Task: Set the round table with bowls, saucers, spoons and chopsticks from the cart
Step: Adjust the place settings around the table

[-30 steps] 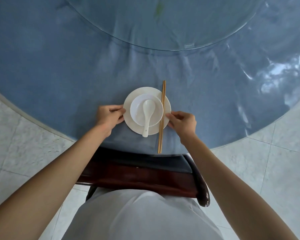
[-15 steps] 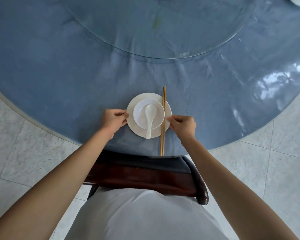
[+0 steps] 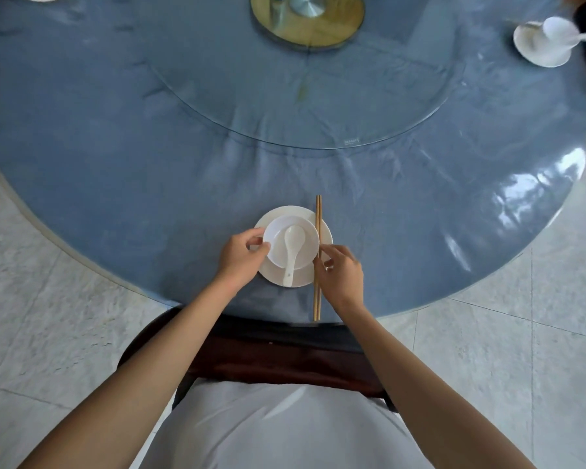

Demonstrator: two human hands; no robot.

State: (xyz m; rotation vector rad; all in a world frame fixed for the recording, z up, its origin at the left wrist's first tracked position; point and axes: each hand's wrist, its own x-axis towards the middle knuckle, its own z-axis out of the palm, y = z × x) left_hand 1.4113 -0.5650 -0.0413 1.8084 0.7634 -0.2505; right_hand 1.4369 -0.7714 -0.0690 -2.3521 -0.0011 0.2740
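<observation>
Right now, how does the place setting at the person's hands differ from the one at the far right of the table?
The near setting is sharp, with chopsticks lying across its saucer's right edge; the far setting is blurred and shows no chopsticks. Both hands, left hand and right hand, touch the near setting; nothing touches the far setting. Both have a white bowl, saucer and spoon.

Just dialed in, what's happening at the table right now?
A person is finishing a place setting at the near edge of the round table. The left hand pinches the rim of the bowl, which sits on a saucer with a spoon in it. The right hand touches the chopsticks lying across the saucer's right edge. Another setting sits far right.
</observation>
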